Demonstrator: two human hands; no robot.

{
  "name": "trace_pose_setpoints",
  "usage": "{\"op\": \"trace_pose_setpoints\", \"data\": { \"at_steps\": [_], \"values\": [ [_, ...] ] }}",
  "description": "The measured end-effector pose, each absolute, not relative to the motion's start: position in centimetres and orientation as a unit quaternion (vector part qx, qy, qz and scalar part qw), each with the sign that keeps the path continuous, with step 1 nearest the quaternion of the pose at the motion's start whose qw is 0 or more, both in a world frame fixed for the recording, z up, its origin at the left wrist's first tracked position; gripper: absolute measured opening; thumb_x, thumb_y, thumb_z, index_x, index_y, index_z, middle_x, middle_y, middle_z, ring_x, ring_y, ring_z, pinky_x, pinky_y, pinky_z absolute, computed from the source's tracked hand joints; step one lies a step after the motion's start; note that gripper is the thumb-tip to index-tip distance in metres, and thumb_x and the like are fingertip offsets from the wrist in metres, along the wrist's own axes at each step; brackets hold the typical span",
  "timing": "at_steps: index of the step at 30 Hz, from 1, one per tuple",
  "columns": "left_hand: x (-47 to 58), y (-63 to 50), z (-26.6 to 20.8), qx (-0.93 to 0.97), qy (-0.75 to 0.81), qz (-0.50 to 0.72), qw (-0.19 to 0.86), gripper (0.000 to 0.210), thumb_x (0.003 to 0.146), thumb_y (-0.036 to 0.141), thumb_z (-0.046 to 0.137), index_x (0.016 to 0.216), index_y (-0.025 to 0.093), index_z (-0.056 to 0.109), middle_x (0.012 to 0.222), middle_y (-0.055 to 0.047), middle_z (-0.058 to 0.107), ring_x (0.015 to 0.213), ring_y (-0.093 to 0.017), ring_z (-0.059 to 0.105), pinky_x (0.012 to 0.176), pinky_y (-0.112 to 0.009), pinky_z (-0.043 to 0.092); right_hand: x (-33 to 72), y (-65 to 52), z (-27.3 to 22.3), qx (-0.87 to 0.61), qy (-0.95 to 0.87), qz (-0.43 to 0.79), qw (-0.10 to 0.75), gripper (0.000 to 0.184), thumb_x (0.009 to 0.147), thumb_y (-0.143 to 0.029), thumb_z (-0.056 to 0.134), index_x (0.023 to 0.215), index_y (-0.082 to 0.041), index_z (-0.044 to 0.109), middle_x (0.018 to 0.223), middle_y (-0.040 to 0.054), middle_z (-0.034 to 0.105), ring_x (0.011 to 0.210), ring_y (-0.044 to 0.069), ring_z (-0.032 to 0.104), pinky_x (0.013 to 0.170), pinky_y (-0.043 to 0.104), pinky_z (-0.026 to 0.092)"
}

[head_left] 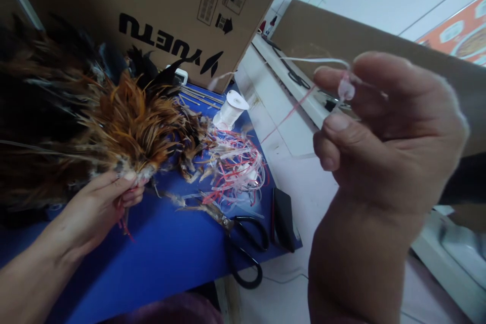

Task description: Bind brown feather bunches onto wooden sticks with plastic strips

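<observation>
My left hand [94, 205] is closed around the pale, fluffy base of a bunch of feathers [131, 116], orange-brown with black tips. Short red strands poke out below its fingers. Raised at the right, my right hand [391, 116] pinches a thin white and pink ribbon [346, 88], which loops over the fingers and trails off to the left. Between the hands, a tangle of red and white ribbon strips [237, 167] lies on the blue table [167, 258]. Black-handled scissors [231, 228] rest below the tangle, their blades partly under loose feathers.
A white spool [231, 109] stands behind the ribbon tangle, near thin sticks [201, 96]. A dark phone [283, 217] lies at the table's right edge. A large cardboard box [159, 5] rises at the back. More dark feathers [34, 126] fill the left side.
</observation>
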State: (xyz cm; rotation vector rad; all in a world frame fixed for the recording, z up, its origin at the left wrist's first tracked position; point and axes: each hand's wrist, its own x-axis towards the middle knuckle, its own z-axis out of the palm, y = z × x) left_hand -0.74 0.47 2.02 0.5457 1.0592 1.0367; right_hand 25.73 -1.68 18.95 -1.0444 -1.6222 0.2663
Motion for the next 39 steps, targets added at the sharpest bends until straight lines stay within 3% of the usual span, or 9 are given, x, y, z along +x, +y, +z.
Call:
{"op": "trace_pose_setpoints", "data": {
  "at_steps": [4,6,8,10,19,26,31,39],
  "values": [
    [-0.8,0.4,2.0,0.255,0.474,0.463,0.704,0.036,0.047,0.034,0.086,0.055,0.012,0.059,0.056,0.001,0.049,0.05,-0.005,0.036,0.041,-0.015,0.039,26.1,-2.0,18.5,-0.42,-0.705,0.17,0.546,0.045,0.075,-0.001,0.062,0.111,-0.028,0.066,0.115,0.001,0.068,0.094,0.018,0.065,0.032,0.021,0.033],
    [-0.8,0.4,2.1,0.255,0.473,0.467,0.702,0.037,0.046,0.035,0.087,0.055,0.012,0.059,0.056,0.001,0.049,0.049,-0.005,0.035,0.04,-0.015,0.038,26.4,-2.5,18.1,-0.421,-0.698,0.192,0.546,0.045,0.075,-0.001,0.061,0.11,-0.028,0.067,0.111,0.0006,0.07,0.069,0.012,0.065,0.029,0.02,0.03],
    [-0.8,0.4,2.2,0.25,0.474,0.469,0.702,0.038,0.045,0.034,0.087,0.055,0.012,0.058,0.056,0.001,0.049,0.049,-0.005,0.036,0.04,-0.015,0.038,26.7,-3.1,17.5,-0.44,-0.699,0.213,0.522,0.042,0.077,-0.002,0.06,0.108,-0.029,0.068,0.105,-0.0002,0.072,0.045,0.006,0.053,0.027,0.02,0.028],
    [-0.7,0.4,2.2,0.245,0.479,0.469,0.701,0.038,0.044,0.034,0.087,0.055,0.012,0.059,0.055,0.001,0.049,0.05,-0.006,0.037,0.041,-0.015,0.039,27.3,-3.9,16.8,-0.453,-0.717,0.245,0.469,0.038,0.08,-0.004,0.059,0.106,-0.03,0.069,0.097,-0.0005,0.073,0.037,0.004,0.045,0.027,0.02,0.031],
    [-0.8,0.4,2.0,0.258,0.488,0.464,0.693,0.035,0.045,0.036,0.086,0.057,0.013,0.062,0.057,0.0,0.051,0.05,-0.006,0.035,0.041,-0.015,0.039,29.6,-4.4,14.4,-0.463,-0.767,0.347,0.279,0.034,0.088,-0.008,0.052,0.114,-0.026,0.066,0.097,0.0043,0.072,0.044,0.005,0.053,0.041,0.018,0.047],
    [-0.8,0.4,2.3,0.243,0.508,0.455,0.69,0.039,0.037,0.036,0.088,0.056,0.013,0.065,0.057,0.0,0.052,0.05,-0.006,0.035,0.04,-0.015,0.038,28.2,-3.4,14.6,-0.431,-0.765,0.37,0.303,0.035,0.089,-0.011,0.053,0.121,-0.022,0.06,0.105,0.0084,0.067,0.062,0.008,0.06,0.056,0.023,0.054],
    [-0.6,0.5,1.9,0.228,0.472,0.48,0.704,0.035,0.042,0.031,0.088,0.056,0.011,0.063,0.059,-0.001,0.054,0.049,-0.004,0.036,0.04,-0.014,0.037,26.8,-3.3,16.3,-0.414,-0.776,0.352,0.319,0.033,0.089,-0.012,0.053,0.12,-0.022,0.06,0.104,0.0067,0.067,0.068,0.009,0.063,0.06,0.023,0.055],
    [-0.7,0.5,1.8,0.23,0.442,0.495,0.712,0.032,0.048,0.028,0.085,0.062,0.008,0.064,0.06,-0.002,0.057,0.047,-0.003,0.037,0.041,-0.015,0.037,23.1,-3.9,19.6,-0.403,-0.816,0.221,0.35,0.034,0.08,-0.011,0.067,0.113,-0.02,0.066,0.103,0.0061,0.068,0.09,0.018,0.066,0.074,0.028,0.057]
  ]
}}
